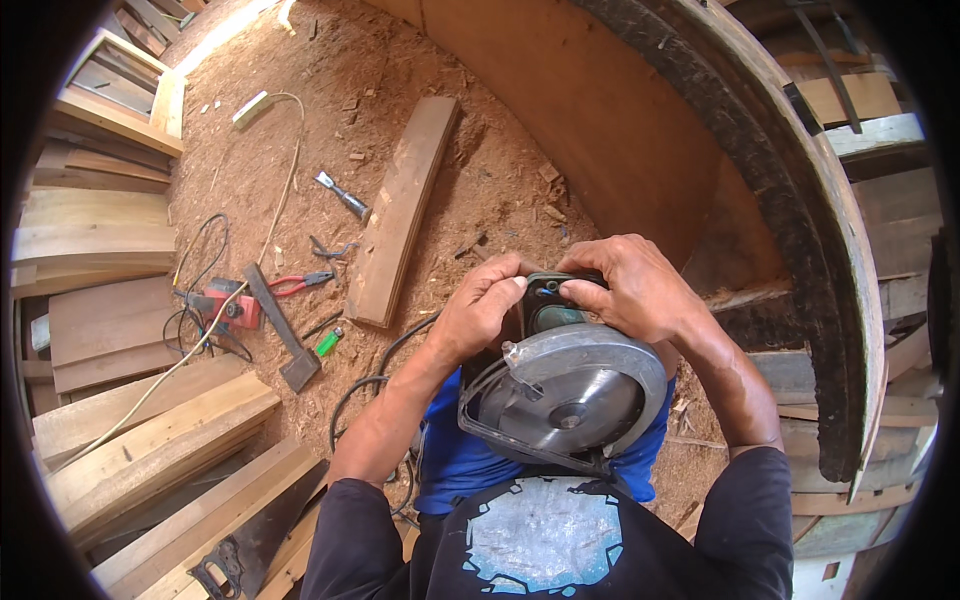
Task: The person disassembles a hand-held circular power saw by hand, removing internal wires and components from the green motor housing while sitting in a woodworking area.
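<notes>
saw (pixel 570 385) over the lap (pixel 438 450)
left hand (pixel 482 305) curled, thumb and fingers pinching its far end; right hand (pixel 632 288) curled round the other side, thumb pressed in.

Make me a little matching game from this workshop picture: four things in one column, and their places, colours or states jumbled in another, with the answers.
Things:
1. Circular saw
2. Pliers
3. Handsaw
4. Loose plank

Descriptions:
A. At the lower left, beside long boards
B. Lying on the sawdust, right of the red-handled tool
C. Held by the left hand and right hand
D. Has red handles

Pairs: 1-C, 2-D, 3-A, 4-B
</notes>
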`<control>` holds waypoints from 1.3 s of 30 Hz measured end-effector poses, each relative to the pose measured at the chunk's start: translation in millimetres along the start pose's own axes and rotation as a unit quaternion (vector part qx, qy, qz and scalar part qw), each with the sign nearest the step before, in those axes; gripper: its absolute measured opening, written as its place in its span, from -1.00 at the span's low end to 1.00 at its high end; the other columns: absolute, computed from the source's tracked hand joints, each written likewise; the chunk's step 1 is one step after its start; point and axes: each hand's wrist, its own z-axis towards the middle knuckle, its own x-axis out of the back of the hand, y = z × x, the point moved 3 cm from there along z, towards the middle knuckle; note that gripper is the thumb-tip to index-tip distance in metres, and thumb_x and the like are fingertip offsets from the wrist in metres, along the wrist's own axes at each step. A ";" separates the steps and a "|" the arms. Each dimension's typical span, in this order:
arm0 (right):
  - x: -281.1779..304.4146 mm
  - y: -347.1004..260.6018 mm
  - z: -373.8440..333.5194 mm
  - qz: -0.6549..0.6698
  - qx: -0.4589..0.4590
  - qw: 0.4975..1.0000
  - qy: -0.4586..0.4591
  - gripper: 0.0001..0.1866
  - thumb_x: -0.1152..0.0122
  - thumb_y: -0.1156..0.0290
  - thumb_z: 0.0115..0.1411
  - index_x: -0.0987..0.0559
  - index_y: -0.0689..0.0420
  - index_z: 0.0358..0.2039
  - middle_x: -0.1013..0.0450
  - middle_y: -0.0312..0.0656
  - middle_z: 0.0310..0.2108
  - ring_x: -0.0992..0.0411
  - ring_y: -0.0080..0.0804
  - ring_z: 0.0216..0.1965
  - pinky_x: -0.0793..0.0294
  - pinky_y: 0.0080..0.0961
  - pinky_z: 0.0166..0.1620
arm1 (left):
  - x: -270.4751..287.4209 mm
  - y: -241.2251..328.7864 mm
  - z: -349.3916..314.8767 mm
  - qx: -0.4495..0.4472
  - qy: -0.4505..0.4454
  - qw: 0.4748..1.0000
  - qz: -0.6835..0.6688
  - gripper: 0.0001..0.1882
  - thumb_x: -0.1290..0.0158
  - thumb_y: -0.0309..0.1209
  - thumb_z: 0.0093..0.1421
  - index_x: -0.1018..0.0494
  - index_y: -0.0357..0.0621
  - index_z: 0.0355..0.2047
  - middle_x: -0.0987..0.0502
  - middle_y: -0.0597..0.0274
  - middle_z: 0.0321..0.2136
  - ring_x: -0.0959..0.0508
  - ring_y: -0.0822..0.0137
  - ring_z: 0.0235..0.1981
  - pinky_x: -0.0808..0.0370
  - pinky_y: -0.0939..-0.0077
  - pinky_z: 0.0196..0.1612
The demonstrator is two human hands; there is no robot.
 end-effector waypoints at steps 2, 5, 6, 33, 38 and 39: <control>0.7 -2.7 0.7 -0.016 -0.012 1.000 -0.014 -0.68 -0.40 0.28 0.29 -0.76 0.25 -0.07 -0.69 0.18 -0.21 -0.67 0.19 -0.11 -0.62 0.00 0.00 | 3.6 -4.6 0.4 0.011 -0.005 0.999 -0.042 -0.71 -0.02 -0.39 0.39 -0.64 -0.29 -0.05 -0.60 0.11 -0.22 -0.56 0.37 -0.18 -0.50 0.37 -0.02; -0.1 0.1 0.4 -0.025 0.007 1.000 -0.006 -0.69 -0.39 0.29 0.29 -0.77 0.26 -0.09 -0.69 0.18 -0.23 -0.68 0.19 -0.12 -0.61 0.00 -0.01 | 6.7 -2.4 0.8 -0.019 -0.013 1.000 0.002 -0.67 -0.06 -0.37 0.35 -0.65 -0.26 0.01 -0.60 0.09 -0.20 -0.57 0.31 -0.17 -0.50 0.37 0.01; -0.7 0.6 0.1 -0.025 0.007 1.000 -0.006 -0.69 -0.39 0.29 0.29 -0.77 0.26 -0.09 -0.69 0.18 -0.23 -0.68 0.19 -0.12 -0.61 0.00 -0.01 | 8.4 2.6 -1.0 -0.095 0.000 0.986 0.135 -0.64 -0.08 -0.34 0.34 -0.65 -0.27 0.04 -0.63 0.07 -0.13 -0.58 0.26 -0.07 -0.48 0.34 0.11; -12.7 -17.5 28.8 -0.024 -0.012 0.998 -0.064 -0.64 -0.41 0.25 0.18 -0.66 0.32 -0.21 -0.63 0.21 -0.22 -0.64 0.17 -0.10 -0.58 0.00 -0.02 | -8.8 15.3 -18.2 -0.048 0.125 0.974 0.184 -0.70 -0.32 -0.42 0.24 -0.54 -0.30 -0.10 -0.68 -0.05 -0.22 -0.69 0.11 -0.23 -0.64 0.23 -0.15; -12.7 -15.4 30.3 0.029 -0.037 0.995 -0.089 -0.66 -0.37 0.30 0.19 -0.62 0.33 -0.18 -0.62 0.23 -0.20 -0.62 0.21 -0.09 -0.56 0.02 -0.02 | -8.8 11.9 -16.3 -0.035 0.123 0.965 0.230 -0.68 -0.32 -0.41 0.23 -0.50 -0.32 -0.10 -0.66 0.07 -0.24 -0.64 0.37 -0.24 -0.63 0.36 -0.23; -12.4 -18.1 30.4 0.029 -0.037 0.995 -0.090 -0.66 -0.37 0.30 0.19 -0.62 0.33 -0.18 -0.62 0.23 -0.20 -0.62 0.21 -0.09 -0.56 0.02 -0.02 | -8.9 11.8 -16.3 -0.031 0.119 0.965 0.232 -0.67 -0.31 -0.39 0.23 -0.50 -0.32 -0.10 -0.65 0.08 -0.24 -0.62 0.39 -0.25 -0.62 0.36 -0.24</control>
